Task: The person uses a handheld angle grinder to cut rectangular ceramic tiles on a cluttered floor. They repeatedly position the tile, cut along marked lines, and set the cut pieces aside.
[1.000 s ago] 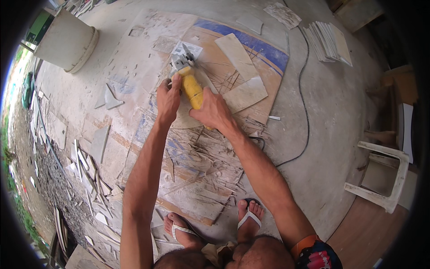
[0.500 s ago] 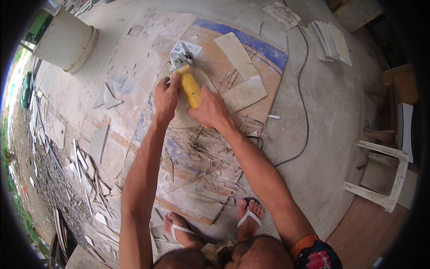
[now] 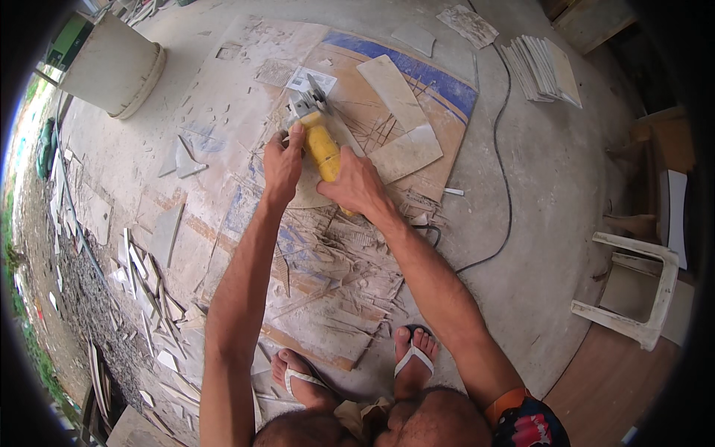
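A yellow angle grinder (image 3: 322,147) with a grey metal head and a blade lies between my two hands. My left hand (image 3: 282,165) is closed near its head, the thumb against the yellow housing. Further back, my right hand (image 3: 359,186) wraps round the tool's body. Beneath the grinder is a pale tile (image 3: 307,198), partly hidden by the tool and hands. To the right, two more cut tile pieces, a far one (image 3: 395,91) and a nearer one (image 3: 408,154), rest on a scored brown board (image 3: 456,138) with a blue stripe.
A dark cord (image 3: 509,186) curves over the concrete at right. Stacked tiles (image 3: 538,68) stand at far right, a white plastic stool (image 3: 655,298) nearer. A dusty bucket (image 3: 112,67) sits at far left. Tile offcuts (image 3: 153,287) litter the near left. My sandalled feet (image 3: 304,380) flank the debris.
The grinder and both hands have shifted slightly to the right and toward me. Both hands keep their hold, and the tile pieces lie as before.
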A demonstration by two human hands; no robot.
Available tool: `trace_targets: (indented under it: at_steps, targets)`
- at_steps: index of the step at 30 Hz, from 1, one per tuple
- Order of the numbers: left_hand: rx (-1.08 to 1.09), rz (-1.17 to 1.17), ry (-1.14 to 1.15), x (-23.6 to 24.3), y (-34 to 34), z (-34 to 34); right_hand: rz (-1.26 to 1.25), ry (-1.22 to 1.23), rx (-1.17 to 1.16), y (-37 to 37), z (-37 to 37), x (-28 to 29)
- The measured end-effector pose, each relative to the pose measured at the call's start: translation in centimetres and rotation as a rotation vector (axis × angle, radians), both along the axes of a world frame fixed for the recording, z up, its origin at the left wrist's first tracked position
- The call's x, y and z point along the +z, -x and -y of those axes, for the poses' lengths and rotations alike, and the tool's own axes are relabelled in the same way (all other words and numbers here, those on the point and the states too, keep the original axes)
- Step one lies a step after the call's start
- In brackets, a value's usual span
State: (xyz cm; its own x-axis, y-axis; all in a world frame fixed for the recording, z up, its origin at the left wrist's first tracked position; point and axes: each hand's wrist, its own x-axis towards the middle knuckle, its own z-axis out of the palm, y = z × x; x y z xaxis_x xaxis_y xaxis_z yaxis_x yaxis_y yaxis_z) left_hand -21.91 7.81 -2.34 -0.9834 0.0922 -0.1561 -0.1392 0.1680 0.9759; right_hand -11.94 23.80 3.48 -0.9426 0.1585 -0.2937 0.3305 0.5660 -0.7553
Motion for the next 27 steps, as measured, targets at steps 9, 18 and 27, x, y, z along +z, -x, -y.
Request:
trace_targets:
  at_steps: [9,18,27]
  targets:
    - [-0.021,0.017,-0.006,0.9,-1.1,-0.4,-0.009,-0.008,0.002,-0.8,-0.4,-0.4]
    - [0.001,0.007,0.007,0.7,-1.9,-0.6,0.003,0.004,0.005,-1.5,-0.6,-0.1]
    - [0.03,0.021,0.031,1.0,-2.9,-1.0,0.024,0.01,-0.01,-2.3,-0.7,0.2]
